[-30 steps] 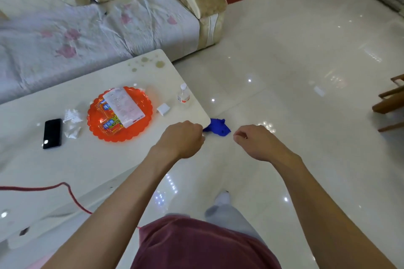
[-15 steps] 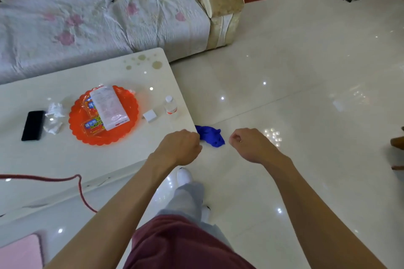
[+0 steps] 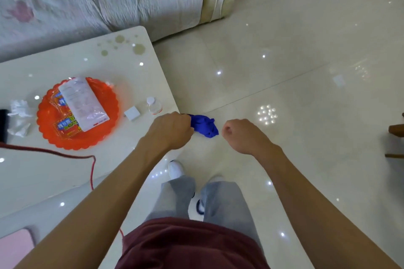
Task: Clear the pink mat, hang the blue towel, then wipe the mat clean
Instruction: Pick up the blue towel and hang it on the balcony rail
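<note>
My left hand [image 3: 172,130] grips a bunched blue towel [image 3: 205,125], which sticks out to the right of my fist, over the floor just off the white table's corner. My right hand [image 3: 241,135] hovers a little to the right of the towel with its fingers curled, holding nothing. A corner of the pink mat [image 3: 15,247] shows at the bottom left edge, on the floor below the table; most of it is out of view.
The white table [image 3: 122,155] carries an orange tray [image 3: 50,124] with packets, a small bottle [image 3: 154,106], a white cube [image 3: 132,113], crumpled tissue [image 3: 18,116] and a red cable [image 3: 65,155]. A sofa [image 3: 98,0] stands behind. A wooden chair [image 3: 395,131] is at right.
The view has tilted down and shifted nearer the table; both hands stay in front of me, the left still gripping the towel. The pink mat corner came into view.
</note>
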`<state>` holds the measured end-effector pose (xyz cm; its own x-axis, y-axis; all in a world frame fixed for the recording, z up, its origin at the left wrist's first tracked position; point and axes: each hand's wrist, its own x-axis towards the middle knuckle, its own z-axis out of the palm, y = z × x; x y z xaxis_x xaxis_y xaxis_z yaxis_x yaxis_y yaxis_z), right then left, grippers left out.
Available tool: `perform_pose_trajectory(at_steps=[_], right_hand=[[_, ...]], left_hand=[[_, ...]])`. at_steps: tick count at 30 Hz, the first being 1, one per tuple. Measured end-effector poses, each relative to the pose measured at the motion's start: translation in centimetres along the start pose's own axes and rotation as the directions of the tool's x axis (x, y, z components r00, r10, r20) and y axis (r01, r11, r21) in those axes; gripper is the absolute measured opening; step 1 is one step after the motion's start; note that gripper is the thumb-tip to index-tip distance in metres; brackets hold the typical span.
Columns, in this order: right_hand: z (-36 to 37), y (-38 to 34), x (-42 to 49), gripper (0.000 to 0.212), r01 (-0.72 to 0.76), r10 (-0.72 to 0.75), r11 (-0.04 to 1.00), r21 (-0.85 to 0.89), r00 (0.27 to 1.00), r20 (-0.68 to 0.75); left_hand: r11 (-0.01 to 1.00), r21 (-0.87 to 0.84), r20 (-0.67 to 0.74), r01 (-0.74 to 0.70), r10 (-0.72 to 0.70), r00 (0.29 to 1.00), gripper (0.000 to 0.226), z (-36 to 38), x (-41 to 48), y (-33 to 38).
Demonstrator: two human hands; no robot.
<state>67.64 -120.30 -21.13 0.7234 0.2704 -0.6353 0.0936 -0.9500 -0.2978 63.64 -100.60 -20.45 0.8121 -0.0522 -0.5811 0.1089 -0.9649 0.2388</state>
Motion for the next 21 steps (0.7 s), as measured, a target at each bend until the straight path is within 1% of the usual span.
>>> perform_pose_trajectory(at_steps=[5,7,11,13,15,17,19,21], right_hand=[[0.0,1.2,5.3,0.024,0.059,-0.058,0.997,-0.055,0.998,0.022],[0.4,1.9,8.3,0.026,0.070,-0.067,0.994,-0.087,0.997,0.032],[2.5,4.1,14.9,0.026,0.102,-0.098,0.989,-0.111,0.994,0.038],[4.5,5.6,18.2,0.025,0.104,-0.099,0.988,-0.114,0.994,0.052],[7.6,7.7,21.8,0.022,0.091,-0.080,0.988,-0.126,0.993,0.090],[10.9,10.0,24.9,0.020,0.068,-0.049,0.988,-0.139,0.989,0.139],[15.3,12.7,28.7,0.026,0.059,-0.035,0.989,-0.135,0.984,0.177],[19.8,15.0,32.3,0.020,0.070,-0.041,0.987,-0.146,0.980,0.196]], left_hand=[[0.999,-0.021,0.054,0.049,-0.048,0.997,0.026,0.6,4.0,-0.2],[0.996,-0.053,0.030,0.071,-0.070,0.997,0.022,1.3,6.6,0.5],[0.969,-0.194,-0.059,0.151,-0.165,0.985,0.014,4.2,12.7,2.2],[0.940,-0.283,-0.066,0.189,-0.215,0.974,0.015,7.3,16.1,2.5],[0.906,-0.350,-0.039,0.237,-0.266,0.963,0.018,11.5,19.3,2.7],[0.873,-0.393,0.008,0.287,-0.309,0.951,0.025,15.7,22.0,2.8],[0.849,-0.419,0.054,0.322,-0.331,0.942,0.029,20.7,25.3,2.9],[0.811,-0.461,0.081,0.361,-0.367,0.927,0.033,25.8,28.5,2.6]])
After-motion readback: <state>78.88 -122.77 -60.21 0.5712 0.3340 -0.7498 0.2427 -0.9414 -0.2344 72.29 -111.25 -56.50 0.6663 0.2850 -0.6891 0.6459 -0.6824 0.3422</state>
